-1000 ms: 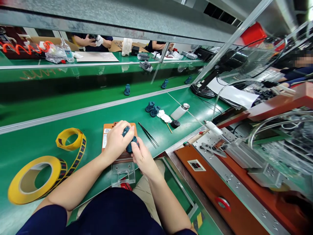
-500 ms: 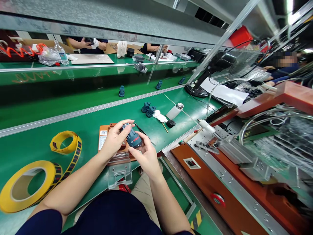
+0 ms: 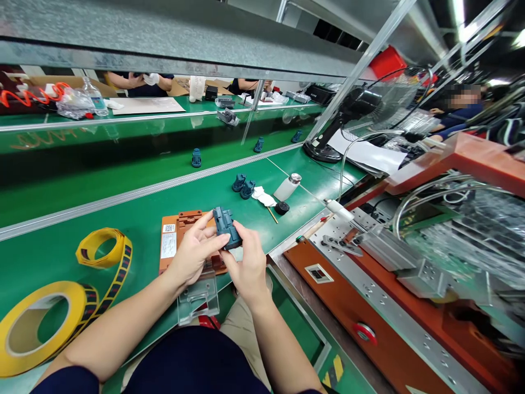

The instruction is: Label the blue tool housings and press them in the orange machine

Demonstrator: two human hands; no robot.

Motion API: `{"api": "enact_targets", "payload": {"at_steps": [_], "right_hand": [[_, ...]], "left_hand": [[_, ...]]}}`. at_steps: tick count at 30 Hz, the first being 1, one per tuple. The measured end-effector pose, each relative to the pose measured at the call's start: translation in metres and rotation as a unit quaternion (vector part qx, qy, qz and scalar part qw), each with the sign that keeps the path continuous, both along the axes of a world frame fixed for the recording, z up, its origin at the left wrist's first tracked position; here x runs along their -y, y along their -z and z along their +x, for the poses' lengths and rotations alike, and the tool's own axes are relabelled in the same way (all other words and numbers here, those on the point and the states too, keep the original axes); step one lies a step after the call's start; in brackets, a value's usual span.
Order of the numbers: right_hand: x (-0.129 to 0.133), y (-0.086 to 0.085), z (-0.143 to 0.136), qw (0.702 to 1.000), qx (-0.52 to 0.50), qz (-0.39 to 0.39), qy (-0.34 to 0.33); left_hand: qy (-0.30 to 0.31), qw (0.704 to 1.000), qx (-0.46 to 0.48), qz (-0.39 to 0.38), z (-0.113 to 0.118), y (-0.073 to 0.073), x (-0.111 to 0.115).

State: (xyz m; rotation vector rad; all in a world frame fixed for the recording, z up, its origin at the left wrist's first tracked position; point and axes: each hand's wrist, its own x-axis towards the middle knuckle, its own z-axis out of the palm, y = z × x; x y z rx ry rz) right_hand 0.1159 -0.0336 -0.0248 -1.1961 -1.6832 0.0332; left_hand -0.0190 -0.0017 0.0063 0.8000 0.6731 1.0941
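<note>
A dark blue plastic battery pack (image 3: pixel 225 227) is held up between my two hands, over an orange-brown fixture (image 3: pixel 167 241) on the green bench. My left hand (image 3: pixel 199 249) is closed at its left side, thumb laid on the lower part. From the right, my right hand (image 3: pixel 249 257) grips its wider base between thumb and fingers. No lettering shows on the side facing me. A hinged clear plastic flap (image 3: pixel 199 301) hangs at the fixture's front, below my left hand. Part of the fixture is hidden behind my hands.
Yellow label tape (image 3: pixel 77 323) lies rolled at left. Beyond my hands are two more blue packs (image 3: pixel 247 189), a white cloth (image 3: pixel 263 196), a bottle (image 3: pixel 287 186) and a black cap (image 3: pixel 282 208). An orange machine (image 3: pixel 328 287) borders the right. Co-workers' hands (image 3: pixel 135 80) show across the line.
Both hands have turned the battery pack, so its red lettering no longer faces me. My left fingers have shifted from its top to its lower left. The view has shifted slightly.
</note>
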Motion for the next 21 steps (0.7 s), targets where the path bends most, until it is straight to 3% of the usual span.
{"api": "enact_targets", "payload": {"at_steps": [4,7,11,15,18,21], "right_hand": [[0.002,0.008,-0.003,1.000,0.020,0.019,-0.008],[0.004,0.008,-0.003,0.994,-0.101,-0.047,-0.013],[0.007,0.001,0.006,0.926,-0.332,-0.164,-0.071],[0.014,0.000,0.023,0.857,-0.455,-0.201,-0.132],[0.020,0.004,0.036,0.839,-0.489,-0.186,-0.147],[0.029,0.008,0.048,0.849,-0.485,-0.161,-0.134]], "left_hand": [[-0.024,1.000,-0.008,-0.011,0.003,0.002,0.000],[-0.011,1.000,-0.016,-0.020,0.003,0.002,0.002],[0.029,0.998,-0.044,-0.036,0.005,-0.002,0.010],[0.041,0.996,-0.076,-0.011,0.018,-0.006,0.018],[0.046,0.994,-0.098,0.012,0.035,-0.009,0.022],[0.078,0.989,-0.119,0.038,0.053,-0.014,0.023]]}}
